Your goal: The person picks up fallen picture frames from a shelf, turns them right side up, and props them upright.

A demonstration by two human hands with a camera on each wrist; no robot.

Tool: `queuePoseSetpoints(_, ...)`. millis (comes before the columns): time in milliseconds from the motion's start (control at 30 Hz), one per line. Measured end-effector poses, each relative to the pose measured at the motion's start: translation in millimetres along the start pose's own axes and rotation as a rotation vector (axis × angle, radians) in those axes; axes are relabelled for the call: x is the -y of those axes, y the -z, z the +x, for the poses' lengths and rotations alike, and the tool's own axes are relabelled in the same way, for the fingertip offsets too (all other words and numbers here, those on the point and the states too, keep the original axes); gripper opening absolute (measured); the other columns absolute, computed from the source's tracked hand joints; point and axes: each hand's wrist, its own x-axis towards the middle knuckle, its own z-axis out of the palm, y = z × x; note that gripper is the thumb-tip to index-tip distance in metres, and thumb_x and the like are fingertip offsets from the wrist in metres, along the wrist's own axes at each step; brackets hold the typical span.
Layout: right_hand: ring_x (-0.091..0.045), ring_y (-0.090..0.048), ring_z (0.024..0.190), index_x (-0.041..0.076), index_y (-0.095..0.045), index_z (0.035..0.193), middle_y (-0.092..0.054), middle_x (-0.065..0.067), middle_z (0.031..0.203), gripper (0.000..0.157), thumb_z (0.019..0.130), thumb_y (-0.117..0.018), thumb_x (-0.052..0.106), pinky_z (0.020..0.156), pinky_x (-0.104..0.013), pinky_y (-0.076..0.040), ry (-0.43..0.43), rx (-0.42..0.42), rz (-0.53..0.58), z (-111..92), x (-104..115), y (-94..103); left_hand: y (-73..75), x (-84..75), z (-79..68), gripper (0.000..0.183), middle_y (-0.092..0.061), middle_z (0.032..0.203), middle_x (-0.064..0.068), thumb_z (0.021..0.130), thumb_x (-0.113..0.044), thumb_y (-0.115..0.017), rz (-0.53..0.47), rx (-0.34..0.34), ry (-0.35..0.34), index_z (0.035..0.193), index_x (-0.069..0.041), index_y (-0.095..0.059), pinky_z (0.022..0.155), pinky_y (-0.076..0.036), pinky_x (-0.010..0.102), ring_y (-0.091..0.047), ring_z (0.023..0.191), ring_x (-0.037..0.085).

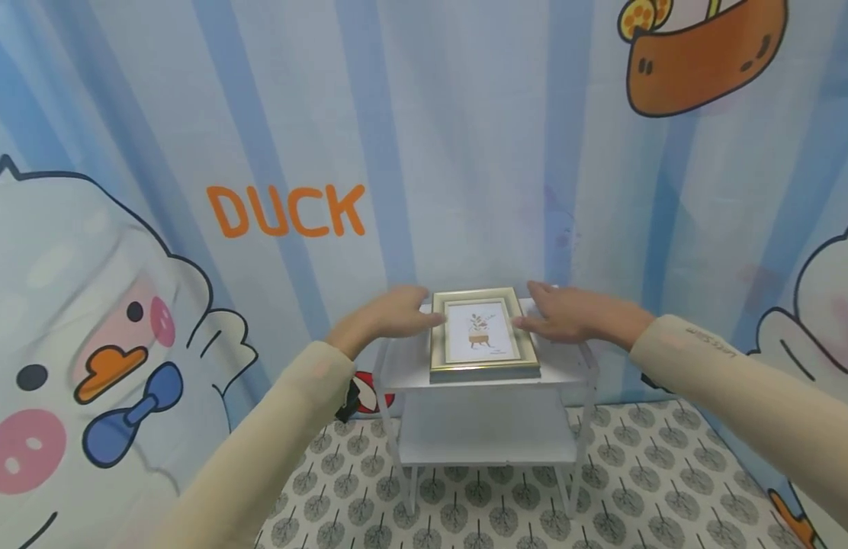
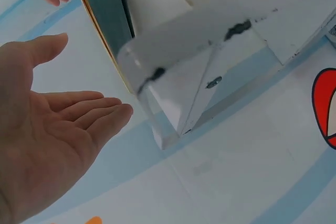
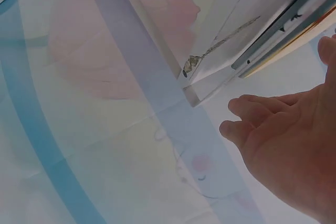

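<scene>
A gold picture frame (image 1: 438, 358) with a plant-in-a-pot print lies face up on the top shelf of a small white stand (image 1: 406, 366). At its left side is my left hand (image 1: 401, 311), thumb over the frame's edge in the head view. My right hand (image 1: 568, 313) faces it from the right side, its thumb near that border. In the left wrist view the left hand (image 2: 63, 124) has straight fingers and an empty palm beside the stand's corner. The right wrist view shows the right hand (image 3: 289, 135) with loosely extended fingers, holding nothing.
A striped cartoon curtain (image 1: 465, 152) hangs close behind the stand and at both sides. Below, the stand has a lower shelf (image 1: 489, 435) and thin white legs. The floor (image 1: 465, 518) carries a tree pattern.
</scene>
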Motion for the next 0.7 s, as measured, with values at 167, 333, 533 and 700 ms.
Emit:
queuePoseSetpoints(167, -0.052, -0.030, 0.155, -0.013, -0.014, 0.162, -0.026, -0.035, 0.167, 0.086, 0.111, -0.040, 0.052, 0.129, -0.063, -0.026, -0.018, 0.024, 0.004, 9, -1, -3.7, -3.0, -1.4, 6.0, 0.055, -0.068, 0.123, 0.017, 0.107, -0.044, -0.054, -0.005, 0.032, 0.023, 0.137, 0.002, -0.059, 0.096, -0.056, 0.045, -0.064, 0.110, 0.028)
queuePoseSetpoints(333, -0.053, -0.035, 0.153, -0.015, -0.022, 0.160, -0.037, -0.036, 0.161, 0.076, 0.113, -0.035, 0.044, 0.129, -0.064, -0.023, -0.002, 0.039, -0.019, 16, 0, -5.9, -11.3, 2.5, 13.2, 0.035, -0.055, 0.088, 0.006, 0.107, -0.039, -0.055, -0.028, 0.037, 0.053, 0.110, -0.004, -0.061, 0.073, -0.048, 0.034, -0.055, 0.083, 0.020)
queuePoseSetpoints(533, -0.052, -0.029, 0.156, -0.008, -0.029, 0.161, -0.034, -0.035, 0.164, 0.069, 0.114, -0.032, 0.042, 0.132, -0.064, -0.016, -0.011, 0.055, -0.002, 22, 1, -12.1, -21.5, 2.5, 22.5, 0.035, -0.041, 0.068, -0.001, 0.107, -0.027, -0.053, -0.090, 0.036, 0.038, 0.077, -0.013, -0.046, 0.056, -0.035, 0.027, -0.039, 0.062, 0.013)
queuePoseSetpoints(700, -0.052, -0.028, 0.157, -0.004, -0.028, 0.163, -0.028, -0.033, 0.168, 0.071, 0.113, -0.036, 0.045, 0.129, -0.067, -0.024, -0.066, 0.047, 0.037, 25, 7, -14.6, -25.5, 3.1, 27.1, 0.040, -0.038, 0.061, -0.003, 0.106, -0.016, -0.051, -0.093, 0.001, 0.036, 0.067, -0.017, -0.040, 0.051, -0.032, 0.025, -0.035, 0.055, 0.011)
